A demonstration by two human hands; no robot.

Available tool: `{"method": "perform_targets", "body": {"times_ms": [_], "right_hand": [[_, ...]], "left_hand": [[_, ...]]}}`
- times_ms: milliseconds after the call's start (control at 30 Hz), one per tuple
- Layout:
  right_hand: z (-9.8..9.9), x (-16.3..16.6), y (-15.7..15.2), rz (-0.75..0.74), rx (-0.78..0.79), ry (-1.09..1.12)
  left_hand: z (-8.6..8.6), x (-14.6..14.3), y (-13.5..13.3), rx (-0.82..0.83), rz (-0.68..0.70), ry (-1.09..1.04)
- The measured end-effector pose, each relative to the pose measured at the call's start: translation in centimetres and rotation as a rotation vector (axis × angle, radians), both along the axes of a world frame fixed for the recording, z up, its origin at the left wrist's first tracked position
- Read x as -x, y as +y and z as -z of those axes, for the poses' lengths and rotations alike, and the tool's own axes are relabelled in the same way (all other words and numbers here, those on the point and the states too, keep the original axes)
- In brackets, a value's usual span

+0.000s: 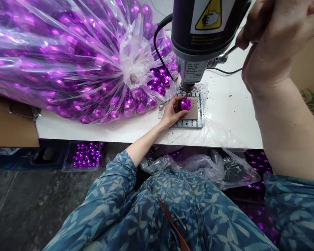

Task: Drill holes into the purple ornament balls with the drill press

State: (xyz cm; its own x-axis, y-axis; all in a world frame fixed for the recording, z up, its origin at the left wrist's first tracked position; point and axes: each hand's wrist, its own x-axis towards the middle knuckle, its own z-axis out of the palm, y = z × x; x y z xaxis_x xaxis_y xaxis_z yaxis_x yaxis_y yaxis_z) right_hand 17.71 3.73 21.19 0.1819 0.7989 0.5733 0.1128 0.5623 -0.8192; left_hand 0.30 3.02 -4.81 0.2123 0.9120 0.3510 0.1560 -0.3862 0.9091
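Note:
Between the thumb and fingers of my left hand is a shiny purple faceted ball. The ball rests on a brown board that lies on the slotted metal base of a bench drill press. Just above the ball is the drill press's lower end; whether they touch I cannot tell. My right hand is raised at the right of the drill press, its fingers closed around the end of the lever. The grip itself is mostly hidden by the hand.
A big clear plastic bag full of purple balls covers the left of the white table. Dark shavings lie around the base. Below the front edge are a tray of balls and crumpled plastic. Cardboard boxes stand at both sides.

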Motion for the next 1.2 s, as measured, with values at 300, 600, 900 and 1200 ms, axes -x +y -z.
{"method": "perform_targets", "body": {"times_ms": [300, 600, 900, 1200], "right_hand": [[-0.1, -0.2, 0.5, -0.061, -0.033, 0.012], [3.0, -0.2, -0.7, 0.075, -0.132, 0.091], [6.5, -0.5, -1.5, 0.158, -0.282, 0.065], [7.9, 0.4, -1.2, 0.183, -0.328, 0.188]], "left_hand": [[0.8, -0.3, 0.2, -0.033, 0.082, 0.003], [1.0, -0.3, 0.3, -0.085, 0.079, -0.023], [1.3, -0.1, 0.4, -0.099, 0.100, -0.001], [1.2, -0.3, 0.3, -0.084, 0.089, -0.042]]}}
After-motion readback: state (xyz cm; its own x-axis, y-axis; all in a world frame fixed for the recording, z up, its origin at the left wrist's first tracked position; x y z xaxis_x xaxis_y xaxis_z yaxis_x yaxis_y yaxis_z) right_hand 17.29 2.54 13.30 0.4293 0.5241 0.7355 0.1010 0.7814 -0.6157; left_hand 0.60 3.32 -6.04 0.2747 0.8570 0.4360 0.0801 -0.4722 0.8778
